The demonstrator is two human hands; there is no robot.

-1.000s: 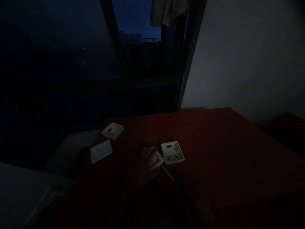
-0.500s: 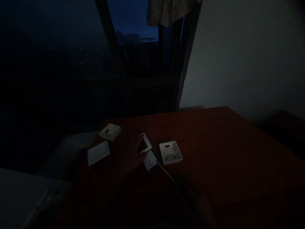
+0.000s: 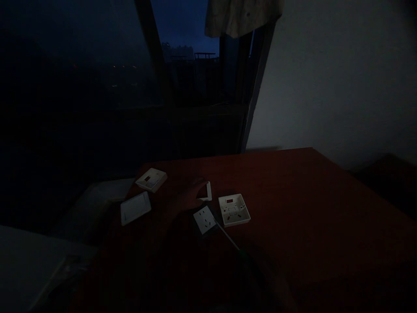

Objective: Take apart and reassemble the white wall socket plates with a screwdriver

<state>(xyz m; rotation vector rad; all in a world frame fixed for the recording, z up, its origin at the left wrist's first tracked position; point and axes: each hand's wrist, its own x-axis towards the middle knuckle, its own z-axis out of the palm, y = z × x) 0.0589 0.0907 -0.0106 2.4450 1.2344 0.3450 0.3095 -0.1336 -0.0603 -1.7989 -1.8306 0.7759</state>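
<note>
My left hand (image 3: 192,195) grips a white square frame (image 3: 209,191) by its left side, just above the socket plate. The white socket plate (image 3: 204,220) with slots lies on the table. My right hand (image 3: 273,278), very dark at the lower right, holds a screwdriver (image 3: 228,237); its thin shaft points up-left and its tip is at the right edge of the socket plate. To the right of the plate sits an open white back box (image 3: 233,210), hollow side up.
On the reddish-brown table (image 3: 293,187), a second white box (image 3: 151,179) and a flat white plate (image 3: 136,208) lie at the left. Behind stand a dark window (image 3: 189,78) with a hanging cloth (image 3: 243,17) and a pale wall (image 3: 332,78).
My left hand has moved the white frame up and to the right, off the socket plate, and turned it. More of the plate shows. The screwdriver tip stays at the plate's edge.
</note>
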